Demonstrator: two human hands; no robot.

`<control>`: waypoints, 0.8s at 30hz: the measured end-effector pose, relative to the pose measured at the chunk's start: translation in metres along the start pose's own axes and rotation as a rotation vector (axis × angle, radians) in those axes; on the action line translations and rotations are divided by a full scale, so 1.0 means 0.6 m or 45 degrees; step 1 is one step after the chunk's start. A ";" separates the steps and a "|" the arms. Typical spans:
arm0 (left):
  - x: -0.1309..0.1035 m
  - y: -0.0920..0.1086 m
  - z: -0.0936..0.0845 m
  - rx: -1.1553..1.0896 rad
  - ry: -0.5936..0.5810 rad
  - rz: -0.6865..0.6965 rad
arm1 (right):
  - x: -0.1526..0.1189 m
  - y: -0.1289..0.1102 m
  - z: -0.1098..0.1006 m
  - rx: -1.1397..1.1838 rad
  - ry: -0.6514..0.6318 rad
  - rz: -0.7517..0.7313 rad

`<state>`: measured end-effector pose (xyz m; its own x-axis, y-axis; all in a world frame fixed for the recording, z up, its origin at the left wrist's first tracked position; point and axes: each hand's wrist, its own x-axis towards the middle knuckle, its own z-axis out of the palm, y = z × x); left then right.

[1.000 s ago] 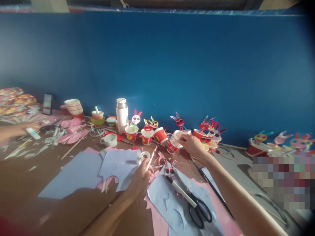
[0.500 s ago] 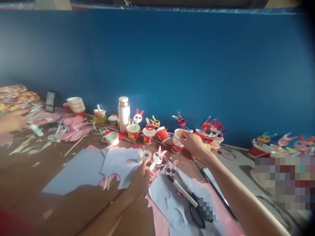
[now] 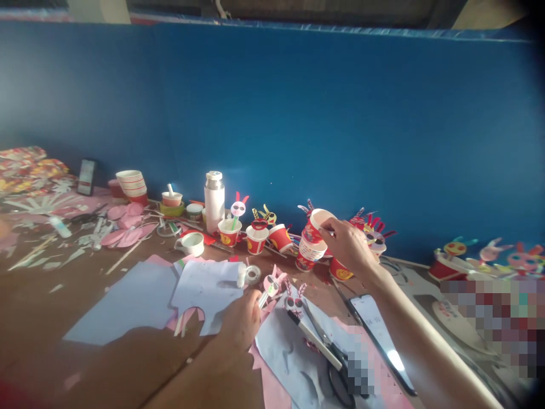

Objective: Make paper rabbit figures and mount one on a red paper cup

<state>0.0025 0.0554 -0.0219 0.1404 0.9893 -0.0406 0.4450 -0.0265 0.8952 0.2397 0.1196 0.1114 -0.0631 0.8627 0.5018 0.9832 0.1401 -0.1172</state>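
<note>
My right hand (image 3: 347, 244) grips the rim of a red paper cup (image 3: 314, 227), tilted just above a stack of paper cups (image 3: 310, 253). In my left hand (image 3: 242, 312), fingers closed round its white stick, is a paper rabbit figure (image 3: 271, 284) with pink ears and dark glasses. A roll of tape (image 3: 252, 275) lies just beyond the left hand. Near it rests another paper rabbit face (image 3: 294, 301) with patterned ears, on grey-blue paper (image 3: 276, 341) under a white marker (image 3: 317, 338) and black-handled scissors (image 3: 340, 380).
Several red cups holding paper rabbits (image 3: 256, 241) line the blue partition (image 3: 272, 125). A white thermos (image 3: 214, 201) stands behind them. A phone (image 3: 378, 335) lies under my right forearm. Pink paper pieces (image 3: 128, 224) and scraps are strewn at left, near a leaning phone (image 3: 86, 177).
My right hand has lifted a cup up off the stack. The left hand still holds the rabbit figure and has barely moved. The other person's hand at far left has mostly withdrawn.
</note>
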 end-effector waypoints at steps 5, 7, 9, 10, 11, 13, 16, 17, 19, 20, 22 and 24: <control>0.003 -0.010 0.002 0.050 0.087 0.160 | -0.064 -0.030 -0.022 0.233 0.165 -0.211; 0.003 -0.010 0.000 -0.015 0.101 0.212 | -0.102 -0.042 -0.023 0.326 0.146 -0.311; 0.002 -0.006 -0.002 -0.127 0.091 0.232 | -0.141 -0.050 -0.022 0.427 0.098 -0.429; 0.001 -0.002 -0.003 -0.200 0.073 0.226 | -0.158 -0.053 -0.021 0.492 0.079 -0.499; 0.000 0.003 -0.003 -0.282 0.045 0.208 | -0.175 -0.056 -0.020 0.539 0.060 -0.555; -0.002 0.013 -0.003 -0.440 -0.029 0.161 | -0.202 -0.063 -0.019 0.596 0.042 -0.652; -0.007 0.026 0.000 -0.814 -0.244 0.058 | -0.228 -0.076 -0.014 0.614 0.067 -0.743; -0.009 0.030 0.001 -0.990 -0.337 0.003 | -0.234 -0.082 -0.011 0.627 0.077 -0.766; -0.013 0.035 0.002 -1.327 -0.494 -0.168 | -0.242 -0.094 -0.002 0.653 0.080 -0.800; -0.015 0.037 0.002 -1.436 -0.533 -0.255 | -0.244 -0.100 0.003 0.662 0.064 -0.813; -0.016 0.042 0.000 -1.501 -0.535 -0.373 | -0.248 -0.111 0.013 0.669 0.009 -0.829; -0.017 0.047 -0.003 -1.500 -0.511 -0.405 | -0.250 -0.116 0.018 0.667 -0.015 -0.837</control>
<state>0.0122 0.0451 0.0048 0.5194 0.8108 -0.2700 -0.5098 0.5475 0.6636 0.1791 -0.0143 0.0350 -0.5998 0.5314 0.5982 0.5391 0.8208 -0.1887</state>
